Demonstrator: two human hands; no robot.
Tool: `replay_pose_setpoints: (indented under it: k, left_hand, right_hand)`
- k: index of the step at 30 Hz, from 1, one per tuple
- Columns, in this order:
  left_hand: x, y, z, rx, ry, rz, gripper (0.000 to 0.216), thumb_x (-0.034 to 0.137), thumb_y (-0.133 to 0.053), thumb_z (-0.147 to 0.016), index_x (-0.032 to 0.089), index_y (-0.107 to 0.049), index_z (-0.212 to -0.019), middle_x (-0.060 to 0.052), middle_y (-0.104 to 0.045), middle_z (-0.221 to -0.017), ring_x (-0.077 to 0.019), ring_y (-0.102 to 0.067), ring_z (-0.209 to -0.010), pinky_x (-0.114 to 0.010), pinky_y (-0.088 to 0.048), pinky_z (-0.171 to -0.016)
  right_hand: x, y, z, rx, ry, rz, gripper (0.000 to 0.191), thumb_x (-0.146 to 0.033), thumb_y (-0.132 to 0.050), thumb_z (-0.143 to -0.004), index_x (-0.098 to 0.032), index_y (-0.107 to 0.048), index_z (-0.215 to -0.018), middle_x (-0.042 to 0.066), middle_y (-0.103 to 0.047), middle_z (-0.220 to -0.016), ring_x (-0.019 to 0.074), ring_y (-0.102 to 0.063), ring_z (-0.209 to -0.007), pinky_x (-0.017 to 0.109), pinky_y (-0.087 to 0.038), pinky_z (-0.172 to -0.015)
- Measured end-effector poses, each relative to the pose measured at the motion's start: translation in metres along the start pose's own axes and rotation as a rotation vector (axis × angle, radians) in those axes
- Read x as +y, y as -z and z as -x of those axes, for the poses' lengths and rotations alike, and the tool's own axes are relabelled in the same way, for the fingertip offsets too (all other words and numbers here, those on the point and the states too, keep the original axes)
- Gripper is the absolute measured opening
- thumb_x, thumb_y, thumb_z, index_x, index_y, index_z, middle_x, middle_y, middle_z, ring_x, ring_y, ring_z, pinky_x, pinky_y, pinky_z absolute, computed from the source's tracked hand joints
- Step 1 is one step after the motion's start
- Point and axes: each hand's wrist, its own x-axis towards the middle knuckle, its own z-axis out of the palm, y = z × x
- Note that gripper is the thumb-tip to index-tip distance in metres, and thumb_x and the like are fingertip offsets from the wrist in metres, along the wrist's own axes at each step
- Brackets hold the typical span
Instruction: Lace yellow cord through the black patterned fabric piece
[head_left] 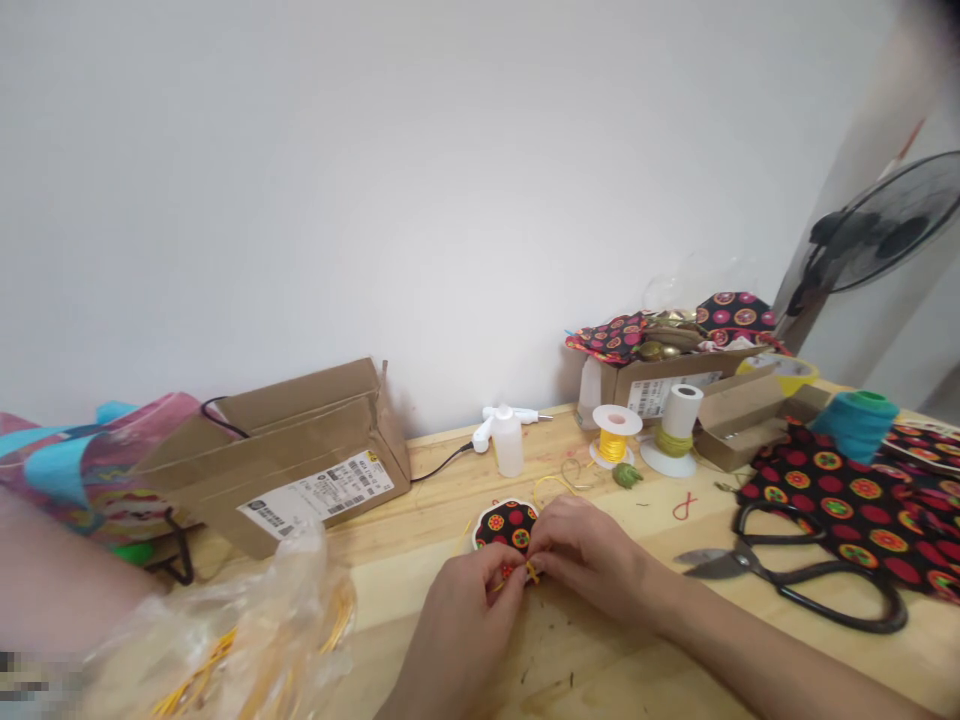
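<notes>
Left hand (474, 608), right hand (583, 548) clamping yellow cord (533, 573), 5 o'clock on patterned piece (505, 523); we're guessing light, soft, best rim-held.

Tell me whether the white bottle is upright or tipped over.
Upright: the bottle stands on its base on the table, with its narrow top pointing up.

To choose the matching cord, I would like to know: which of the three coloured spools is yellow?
The leftmost spool, standing nearest the right hand, is the yellow one; the middle spool holds olive-green, and the rightmost, a cone, is teal.
</notes>
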Motion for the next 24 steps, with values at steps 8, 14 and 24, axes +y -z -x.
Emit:
replay_pose_setpoints:
  k: [8, 14, 24]
  left_hand:
    - [-0.0002, 0.0005, -0.001, -0.005, -0.008, -0.032, 0.023, 0.028, -0.041, -0.075, 0.022, -0.063, -0.07, 0.003, -0.056, -0.054, -0.0131, -0.047, -0.05, -0.02, -0.028, -0.046]
    - [-0.0037, -0.0009, -0.0024, -0.013, -0.015, -0.027, 0.026, 0.028, -0.038, -0.075, 0.021, -0.063, -0.07, 0.002, -0.058, -0.056, -0.0135, -0.049, -0.052, -0.021, -0.031, -0.048]
    - [-0.0043, -0.0001, -0.0022, -0.026, -0.008, 0.089, 0.024, 0.026, -0.041, -0.075, 0.022, -0.064, -0.075, 0.002, -0.064, -0.068, -0.0145, -0.054, -0.061, -0.021, -0.035, -0.054]
  right_hand:
    - [-0.0025, -0.0023, 0.0005, 0.015, -0.067, -0.034, 0.01, -0.016, -0.05, -0.074, -0.019, -0.059, -0.071, 0.0, -0.059, -0.067, 0.0128, -0.05, -0.066, 0.024, -0.036, -0.062]
    - [-0.0028, -0.005, 0.0009, 0.021, -0.074, -0.015, 0.01, -0.015, -0.05, -0.074, -0.019, -0.058, -0.069, 0.0, -0.058, -0.066, 0.0123, -0.049, -0.066, 0.023, -0.035, -0.062]
    - [-0.0027, -0.0033, 0.0005, 0.06, -0.058, -0.003, 0.009, -0.016, -0.05, -0.074, -0.019, -0.058, -0.07, 0.001, -0.058, -0.068, 0.0131, -0.049, -0.068, 0.024, -0.035, -0.064]
